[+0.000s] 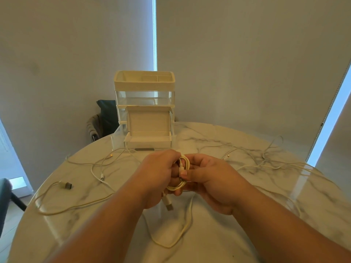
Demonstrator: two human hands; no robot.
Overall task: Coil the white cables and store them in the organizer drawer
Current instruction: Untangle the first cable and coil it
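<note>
**cableguy:** What's the layout, big stuff first?

**deskmod:** Round marble table (95,234). The organizer (144,86) is at the far edge, 12 o'clock, with its bottom clear drawer (117,138) pulled out toward me. A white box (149,122) with its lid flipped up is sitting in that drawer, as far as I can tell.

**cableguy:** And the hands?

**deskmod:** Both are mid-table, just in front of the drawer. The left hand (157,177) has its fingers curled round one side of the coil (185,168). The right hand (210,179) is pinching the other side, thumb on top. So the coil's up off the table, between the two hands.

**cableguy:** The rest of the cables?

**deskmod:** Loose cables (266,164) are sprawled flat around 9–10 o'clock and 2–3 o'clock, none of them in the drawer. The coil's tail (187,224) droops to 6 o'clock and loops on the table. Its plug (169,205) hangs just under the left hand.
</note>
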